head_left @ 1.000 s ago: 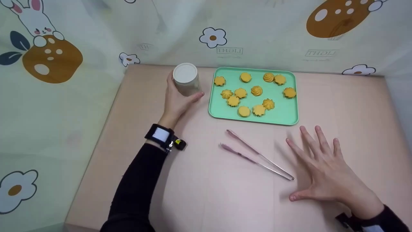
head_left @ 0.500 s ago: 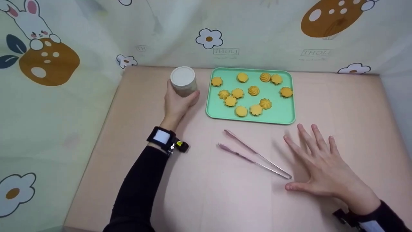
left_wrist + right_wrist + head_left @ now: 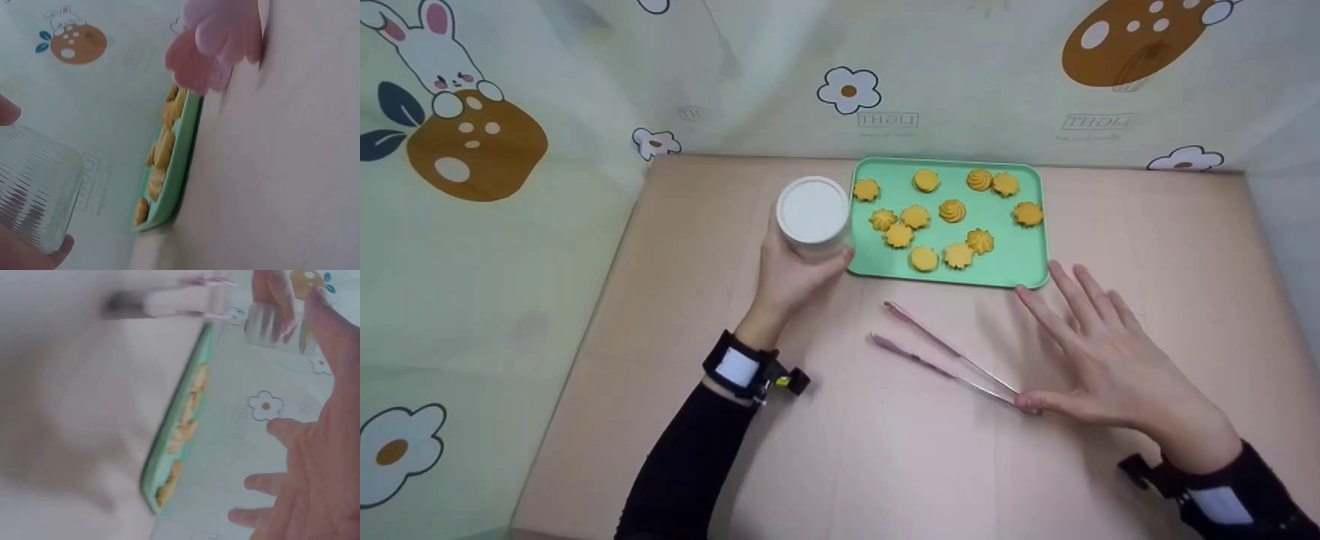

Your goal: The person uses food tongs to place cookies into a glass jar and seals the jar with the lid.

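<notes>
My left hand [image 3: 795, 274] grips a clear ribbed glass jar [image 3: 39, 185] with a white lid [image 3: 813, 210], lifted off the table beside the tray's left edge. Fingers spread, my right hand [image 3: 1117, 367] hovers over the table and holds nothing. Its thumb overlaps the closed end of the pink-and-metal tongs [image 3: 952, 360] in the head view; whether it touches them I cannot tell. The tongs lie with their arms apart, scalloped pink tips [image 3: 225, 39] toward the left.
A green tray [image 3: 1012, 266] lies at the back of the table, with several golden piped cookies [image 3: 952, 211] scattered on it. Behind the table hangs a patterned curtain [image 3: 735, 82]. The pale table [image 3: 915, 465] extends in front of the tongs.
My left hand has lifted the jar and brought it nearer and to the right, up to the tray's edge. The right hand has shifted slightly forward and left, its thumb over the tongs' end.
</notes>
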A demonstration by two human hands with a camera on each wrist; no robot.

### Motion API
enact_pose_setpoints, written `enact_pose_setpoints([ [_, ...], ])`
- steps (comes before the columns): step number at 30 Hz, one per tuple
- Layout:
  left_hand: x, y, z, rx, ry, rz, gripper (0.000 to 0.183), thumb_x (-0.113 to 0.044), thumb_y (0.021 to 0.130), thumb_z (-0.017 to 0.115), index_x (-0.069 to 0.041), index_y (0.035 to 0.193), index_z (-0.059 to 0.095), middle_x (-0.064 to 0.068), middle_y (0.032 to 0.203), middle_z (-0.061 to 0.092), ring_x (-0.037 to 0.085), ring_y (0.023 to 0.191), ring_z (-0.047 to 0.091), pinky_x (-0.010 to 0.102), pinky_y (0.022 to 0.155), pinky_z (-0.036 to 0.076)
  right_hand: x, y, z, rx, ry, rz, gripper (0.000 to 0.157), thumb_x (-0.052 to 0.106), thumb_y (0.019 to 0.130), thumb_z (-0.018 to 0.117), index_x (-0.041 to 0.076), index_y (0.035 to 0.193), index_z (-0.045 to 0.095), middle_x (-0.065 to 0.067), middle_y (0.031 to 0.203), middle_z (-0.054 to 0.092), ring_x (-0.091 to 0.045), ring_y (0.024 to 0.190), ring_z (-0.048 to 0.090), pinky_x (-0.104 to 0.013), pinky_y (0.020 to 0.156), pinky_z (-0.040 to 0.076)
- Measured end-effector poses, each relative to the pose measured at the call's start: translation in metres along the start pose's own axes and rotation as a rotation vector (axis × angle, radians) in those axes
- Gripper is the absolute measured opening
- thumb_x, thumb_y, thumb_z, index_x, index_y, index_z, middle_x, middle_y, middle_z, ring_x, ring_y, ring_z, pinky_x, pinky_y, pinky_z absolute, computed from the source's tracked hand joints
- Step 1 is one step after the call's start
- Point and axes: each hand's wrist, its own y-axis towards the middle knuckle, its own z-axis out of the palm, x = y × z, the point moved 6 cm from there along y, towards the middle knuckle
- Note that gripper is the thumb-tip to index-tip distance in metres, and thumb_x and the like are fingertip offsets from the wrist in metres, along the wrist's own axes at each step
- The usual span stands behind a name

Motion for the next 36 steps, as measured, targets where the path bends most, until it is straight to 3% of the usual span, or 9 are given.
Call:
enact_pose_setpoints([
  [6, -0.029, -0.028, 0.032, 0.184, -0.018, 0.093, 0.102, -0.009, 0.069, 0.101, -0.005, 0.156, 0.048, 0.005, 0.151, 0.061, 0.02, 0.142, 0.056, 0.05, 0.123, 0.043, 0.023, 0.031, -0.025, -0.249, 0.042, -0.188, 0.1, 0.074, 0.095, 0.07, 0.008, 0.166, 0.045, -0.027, 0.163, 0.048, -0.049, 0.141, 0.054, -0.069, 0.106, 0.051],
  [11, -0.051, -0.05, 0.058, 0.291, 0.104, 0.209, 0.1, -0.019, 0.067, 0.103, -0.004, 0.151, 0.05, 0.008, 0.149, 0.062, 0.021, 0.14, 0.057, 0.047, 0.122, 0.045, 0.041, 0.053, -0.042, -0.316, 0.076, -0.171, 0.096, 0.072, 0.099, 0.065, 0.004, 0.164, 0.046, -0.023, 0.152, 0.059, -0.041, 0.134, 0.06, -0.054, 0.109, 0.053],
  [14, -0.063, -0.059, 0.067, 0.288, 0.215, 0.262, 0.1, -0.026, 0.066, 0.103, -0.004, 0.15, 0.052, 0.01, 0.145, 0.062, 0.024, 0.139, 0.058, 0.046, 0.121, 0.046, 0.054, 0.062, -0.051, -0.35, 0.113, -0.152, 0.093, 0.071, 0.099, 0.067, 0.004, 0.161, 0.051, -0.02, 0.142, 0.064, -0.036, 0.131, 0.063, -0.051, 0.107, 0.056],
  [18, -0.073, -0.066, 0.072, 0.235, 0.346, 0.324, 0.099, -0.037, 0.067, 0.105, -0.004, 0.147, 0.055, 0.01, 0.139, 0.064, 0.024, 0.132, 0.06, 0.044, 0.118, 0.048, 0.074, 0.07, -0.06, -0.419, 0.183, -0.177, 0.08, 0.067, 0.101, 0.068, 0.003, 0.15, 0.062, -0.017, 0.128, 0.069, -0.032, 0.116, 0.067, -0.049, 0.095, 0.062],
  [22, -0.078, -0.072, 0.072, 0.188, 0.452, 0.361, 0.099, -0.052, 0.067, 0.103, -0.005, 0.142, 0.058, 0.009, 0.134, 0.066, 0.023, 0.126, 0.061, 0.043, 0.108, 0.051, 0.087, 0.075, -0.062, -0.44, 0.222, -0.171, 0.077, 0.067, 0.1, 0.069, 0.004, 0.145, 0.066, -0.015, 0.127, 0.069, -0.03, 0.114, 0.067, -0.048, 0.091, 0.063],
  [27, -0.082, -0.078, 0.075, 0.18, 0.507, 0.375, 0.101, -0.06, 0.067, 0.102, -0.005, 0.14, 0.059, 0.009, 0.132, 0.065, 0.023, 0.123, 0.061, 0.042, 0.1, 0.051, 0.092, 0.078, -0.058, -0.399, 0.229, -0.113, 0.082, 0.065, 0.095, 0.078, 0.008, 0.151, 0.061, -0.015, 0.136, 0.065, -0.027, 0.122, 0.065, -0.046, 0.097, 0.061],
  [36, -0.09, -0.084, 0.078, 0.163, 0.586, 0.435, 0.092, -0.056, 0.072, 0.098, -0.004, 0.138, 0.061, 0.01, 0.128, 0.066, 0.026, 0.119, 0.062, 0.041, 0.095, 0.051, 0.093, 0.079, -0.049, -0.359, 0.249, -0.037, 0.086, 0.059, 0.089, 0.087, 0.014, 0.157, 0.057, -0.014, 0.141, 0.063, -0.03, 0.125, 0.065, -0.053, 0.098, 0.061],
])
